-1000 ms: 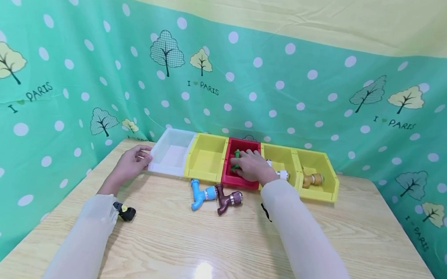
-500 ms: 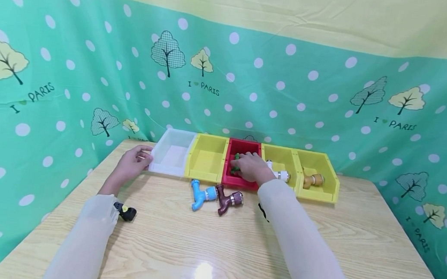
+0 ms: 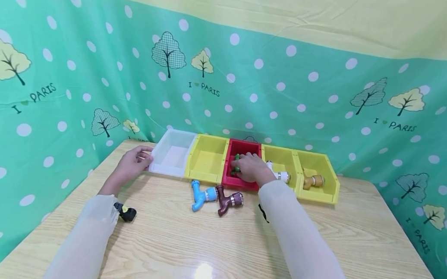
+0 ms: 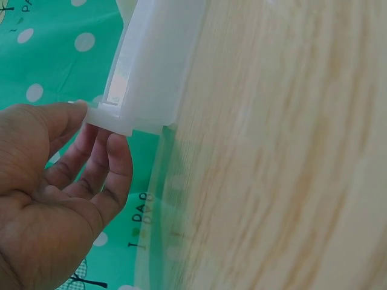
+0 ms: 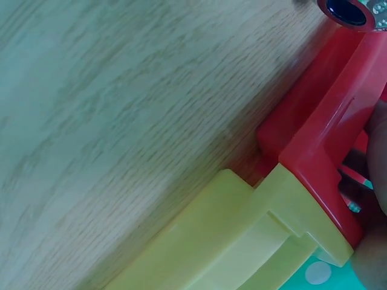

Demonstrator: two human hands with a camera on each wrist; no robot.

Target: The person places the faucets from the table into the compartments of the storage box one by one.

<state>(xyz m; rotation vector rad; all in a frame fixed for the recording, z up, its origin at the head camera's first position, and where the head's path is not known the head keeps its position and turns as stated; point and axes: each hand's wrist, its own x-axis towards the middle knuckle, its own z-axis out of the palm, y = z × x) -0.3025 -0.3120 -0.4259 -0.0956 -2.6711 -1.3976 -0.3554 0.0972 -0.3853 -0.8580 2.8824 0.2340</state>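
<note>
My left hand (image 3: 129, 164) holds the left side of a white bin (image 3: 165, 170); in the left wrist view, thumb and fingertips pinch the corner of its rim (image 4: 112, 118). Inside the red bin (image 3: 240, 183), my right hand (image 3: 253, 167) grips a green tap (image 3: 236, 162), partly covered by the fingers. Only part of that hand (image 5: 378, 163) shows at the right edge of the right wrist view, behind the red wall (image 5: 329, 127). On the table in front of the bins lie a blue tap (image 3: 202, 195) and a maroon tap (image 3: 227, 200), side by side.
Several bins stand joined in a row. A yellow bin (image 3: 205, 173) sits between white and red. Right of red, one yellow bin (image 3: 278, 154) holds a white tap (image 3: 282, 175); the end yellow bin (image 3: 330, 192) holds an orange-brown tap (image 3: 313, 181). A patterned curtain (image 3: 227, 79) hangs behind.
The green tap has sunk slightly lower in the red bin, and my right hand and forearm have shifted a little left. My left hand stays on the white bin.
</note>
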